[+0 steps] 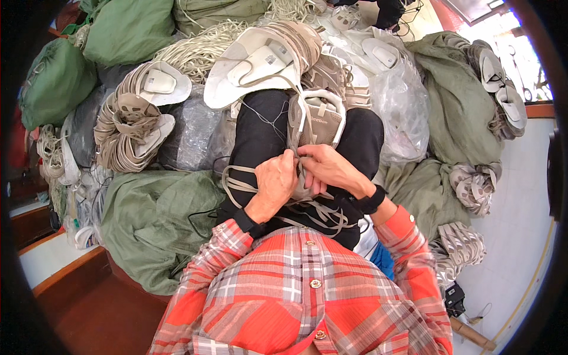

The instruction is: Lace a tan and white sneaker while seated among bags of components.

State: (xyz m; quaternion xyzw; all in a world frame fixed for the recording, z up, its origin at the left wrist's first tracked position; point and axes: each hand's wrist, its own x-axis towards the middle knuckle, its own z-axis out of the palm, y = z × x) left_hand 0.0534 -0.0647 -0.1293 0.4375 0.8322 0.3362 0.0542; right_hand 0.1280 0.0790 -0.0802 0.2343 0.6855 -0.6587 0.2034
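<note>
Between my knees rests a brown and beige shoe upper (325, 128), its opening and pale lining facing up. My left hand (276, 180) is closed in a pinch at the near end of the upper, on a beige shoelace (237, 178) that loops out beside it. Close by, my right hand (330, 168) also has its fingers pinched together at the same spot. What its fingertips hold is partly hidden, but seems to be lace. More lace strands (322, 214) trail over my lap below the hands.
Beyond my knees lie a fanned stack of shoe uppers (296, 44) and a heap of loose laces (204, 52). More nested uppers (133, 133) are at left. Green cloth sacks (155, 222) and clear plastic bags (402, 106) surround me. Further uppers (470, 183) sit at right.
</note>
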